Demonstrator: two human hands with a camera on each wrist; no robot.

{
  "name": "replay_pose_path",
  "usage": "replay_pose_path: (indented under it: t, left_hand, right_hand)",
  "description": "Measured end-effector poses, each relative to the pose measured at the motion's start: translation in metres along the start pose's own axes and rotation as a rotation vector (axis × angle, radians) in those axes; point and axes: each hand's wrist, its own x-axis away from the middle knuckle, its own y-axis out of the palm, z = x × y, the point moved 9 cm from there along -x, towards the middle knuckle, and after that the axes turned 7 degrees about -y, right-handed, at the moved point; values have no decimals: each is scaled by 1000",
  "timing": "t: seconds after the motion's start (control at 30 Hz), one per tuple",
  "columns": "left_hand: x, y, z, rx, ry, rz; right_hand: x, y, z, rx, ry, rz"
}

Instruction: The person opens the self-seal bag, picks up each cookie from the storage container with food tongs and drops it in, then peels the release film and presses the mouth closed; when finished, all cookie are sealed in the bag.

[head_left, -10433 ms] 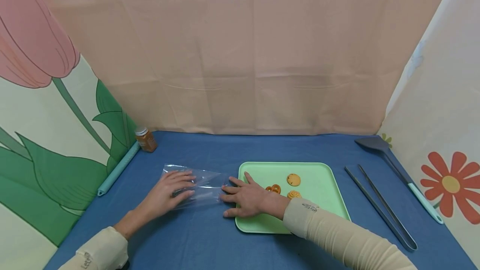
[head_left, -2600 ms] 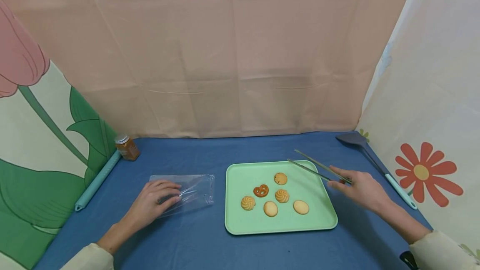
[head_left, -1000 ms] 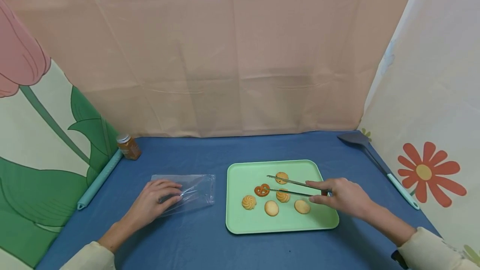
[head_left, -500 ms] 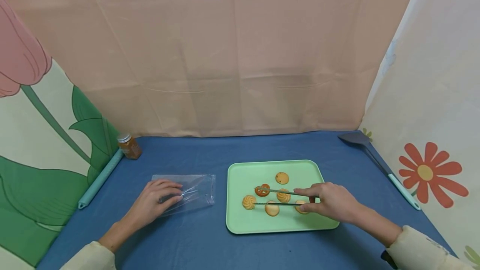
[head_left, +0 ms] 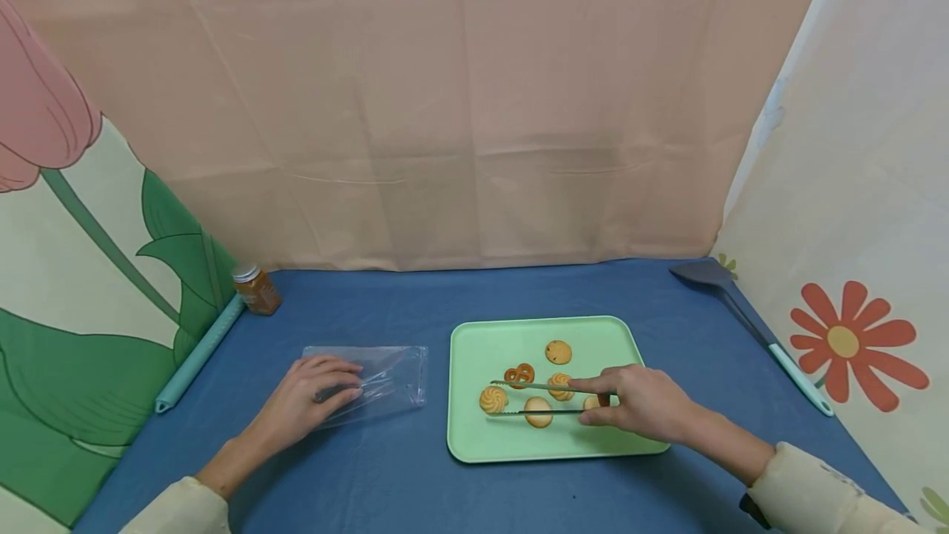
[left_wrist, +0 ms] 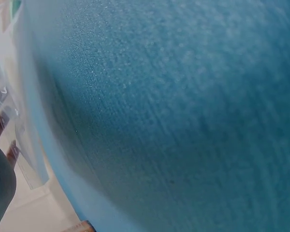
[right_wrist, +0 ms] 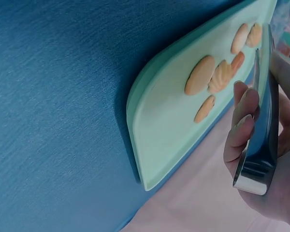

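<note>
My left hand (head_left: 315,390) holds a clear plastic bag (head_left: 404,373) lying on the blue cloth, left of the green tray (head_left: 478,442). Metal tongs (head_left: 544,413) are gripped in my right hand (head_left: 641,402), low over that tray. Their arms stand apart, with the tips on either side of the leftmost swirl cookie (head_left: 493,400). Under and around the tongs are a pretzel (head_left: 525,371), another swirl cookie (head_left: 559,383) and a plain round cookie (head_left: 538,419). A chip cookie (head_left: 558,352) sits farther back. Another plain cookie (head_left: 591,403) is partly hidden by my right fingers.
At the right edge of the blue cloth (head_left: 371,476) lies a spatula (head_left: 741,320) with a dark head and pale green handle. A lidded brown jar (head_left: 259,295) stands at the back left, by a rolled teal bundle (head_left: 200,357). Fabric walls close off the back and sides.
My right hand has moved left and toward me, bringing the tongs from over the chip cookie and pretzel down around the leftmost swirl cookie. The left hand and bag stay in place.
</note>
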Motion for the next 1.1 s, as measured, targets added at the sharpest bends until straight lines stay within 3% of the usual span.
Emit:
replay_pose_path:
  t: [1.1]
  left_hand:
    - [0, 3, -4, -13, -26, -14]
  right_hand:
    - [-7, 6, 5, -63, 1, -56]
